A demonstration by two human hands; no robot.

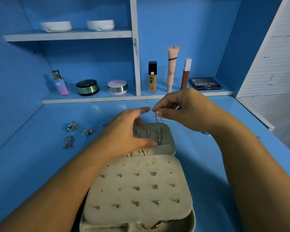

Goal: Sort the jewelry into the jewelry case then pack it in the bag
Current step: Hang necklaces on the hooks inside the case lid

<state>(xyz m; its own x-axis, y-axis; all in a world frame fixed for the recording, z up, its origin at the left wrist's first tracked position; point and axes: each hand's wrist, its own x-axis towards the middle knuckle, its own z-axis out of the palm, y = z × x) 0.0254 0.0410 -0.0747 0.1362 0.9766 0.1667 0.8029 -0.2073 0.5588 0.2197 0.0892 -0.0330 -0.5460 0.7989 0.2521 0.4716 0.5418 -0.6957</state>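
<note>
Chain (156, 119) looks light, limp and tangle-prone; above the jewelry case (120, 216) the right hand (187, 111) pinches its top, the left hand (124, 131) is relaxed, thumb on the lid.

body: person, two hands and forearms in view | left hand (124, 131): bare; thumbnail short, rounded, pale; fingertips blurred | right hand (182, 108): bare; thumbnail short, rounded, pale, slightly glossy | left forearm (57, 181): bare to frame edge | right forearm (249, 164): bare to frame edge
</note>
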